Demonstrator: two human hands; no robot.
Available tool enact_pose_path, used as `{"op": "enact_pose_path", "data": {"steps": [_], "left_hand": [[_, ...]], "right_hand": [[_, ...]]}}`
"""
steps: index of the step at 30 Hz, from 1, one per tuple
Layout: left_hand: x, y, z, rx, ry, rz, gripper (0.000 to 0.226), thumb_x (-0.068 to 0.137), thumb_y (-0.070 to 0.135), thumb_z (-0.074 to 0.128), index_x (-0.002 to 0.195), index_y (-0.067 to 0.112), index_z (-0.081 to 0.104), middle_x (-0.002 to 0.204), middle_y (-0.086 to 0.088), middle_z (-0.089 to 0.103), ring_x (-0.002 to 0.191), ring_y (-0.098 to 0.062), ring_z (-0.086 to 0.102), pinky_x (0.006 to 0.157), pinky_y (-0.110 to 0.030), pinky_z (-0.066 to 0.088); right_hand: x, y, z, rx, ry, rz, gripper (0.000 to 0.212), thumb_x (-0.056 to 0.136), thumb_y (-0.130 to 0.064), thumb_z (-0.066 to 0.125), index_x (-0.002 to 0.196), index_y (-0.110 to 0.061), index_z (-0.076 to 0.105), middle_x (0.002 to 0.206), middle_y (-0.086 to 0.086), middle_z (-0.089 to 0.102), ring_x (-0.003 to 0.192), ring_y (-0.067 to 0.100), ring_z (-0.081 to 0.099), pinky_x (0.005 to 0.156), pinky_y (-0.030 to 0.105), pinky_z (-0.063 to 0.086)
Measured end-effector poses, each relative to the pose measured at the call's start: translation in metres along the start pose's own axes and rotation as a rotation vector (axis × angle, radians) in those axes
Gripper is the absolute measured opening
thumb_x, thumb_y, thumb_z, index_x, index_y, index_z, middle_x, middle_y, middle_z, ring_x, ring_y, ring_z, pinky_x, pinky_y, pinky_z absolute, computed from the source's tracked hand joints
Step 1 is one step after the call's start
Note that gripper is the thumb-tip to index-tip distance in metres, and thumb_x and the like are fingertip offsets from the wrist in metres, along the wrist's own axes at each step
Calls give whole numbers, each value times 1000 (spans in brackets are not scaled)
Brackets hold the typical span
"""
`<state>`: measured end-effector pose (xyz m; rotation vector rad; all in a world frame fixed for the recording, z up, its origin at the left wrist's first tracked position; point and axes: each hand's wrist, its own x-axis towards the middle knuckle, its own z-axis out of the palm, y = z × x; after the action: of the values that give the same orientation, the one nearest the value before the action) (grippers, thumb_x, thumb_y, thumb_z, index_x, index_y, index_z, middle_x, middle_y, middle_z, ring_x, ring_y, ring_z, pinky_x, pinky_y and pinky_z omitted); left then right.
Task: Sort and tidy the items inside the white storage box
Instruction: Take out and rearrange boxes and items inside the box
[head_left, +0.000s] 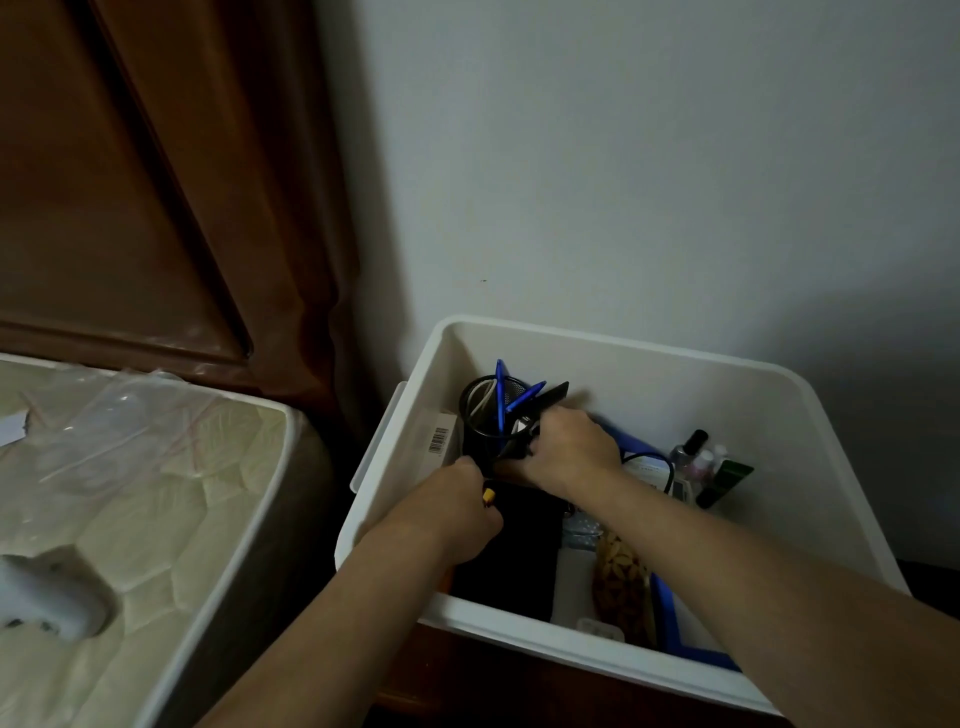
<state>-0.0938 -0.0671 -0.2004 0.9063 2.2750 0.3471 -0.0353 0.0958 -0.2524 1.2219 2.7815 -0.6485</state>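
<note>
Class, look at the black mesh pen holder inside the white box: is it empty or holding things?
Holding things. The black mesh pen holder has blue pens and a white cable sticking out.

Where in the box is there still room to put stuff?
Inside the white storage box, the far right is bare, between the back wall and the small bottles. It is crowded around the pen cup, where both hands are, and along the near side.
</note>
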Motion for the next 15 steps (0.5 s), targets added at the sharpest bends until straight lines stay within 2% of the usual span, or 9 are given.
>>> {"op": "enact_pose_path", "data": {"steps": [2,4,8,11,14,15], "left_hand": [[0,1,0,-11,9,-12,36,99,28,63,131,15,50,119,-5,60,104,-20,58,84,-29,45],[0,0,0,-27,23,-29,35,99,28,64,128,15,50,116,-4,58,103,-20,57,85,-29,45],[1,-1,0,-40,54,-54,35,98,29,64,127,16,50,118,-3,56,100,-17,52,85,-28,43],[-1,0,-2,-49,38,-30,37,99,27,64,131,19,48,123,-4,59,101,-16,53,90,-29,46],[-3,0,-3,-91,38,17,42,99,24,64,137,27,46,112,2,57,101,-16,59,87,-28,48],[-4,1,-3,-111,51,33,44,100,22,63,139,29,45,111,3,56,102,-16,61,87,-28,50]], "right_hand": [[-1,-6,1,49,1,16,53,66,-65,89,92,-26,65,80,-8,72,75,13,70,69,36,63],[-1,-11,3,60,9,28,50,69,-60,90,91,-25,61,82,-8,70,76,13,69,69,37,62],[0,-17,3,87,-3,41,48,69,-55,92,83,-29,54,85,-6,69,77,15,68,58,30,52],[-1,-18,-1,73,-29,45,36,76,-43,90,94,-26,64,89,-4,72,82,19,71,69,36,61],[0,-15,-11,-7,-60,38,13,88,-18,75,99,-21,69,98,0,73,91,21,71,82,40,63],[1,-12,-16,-36,-49,42,12,89,-12,70,99,-19,70,98,1,74,92,22,71,82,39,63]]}}
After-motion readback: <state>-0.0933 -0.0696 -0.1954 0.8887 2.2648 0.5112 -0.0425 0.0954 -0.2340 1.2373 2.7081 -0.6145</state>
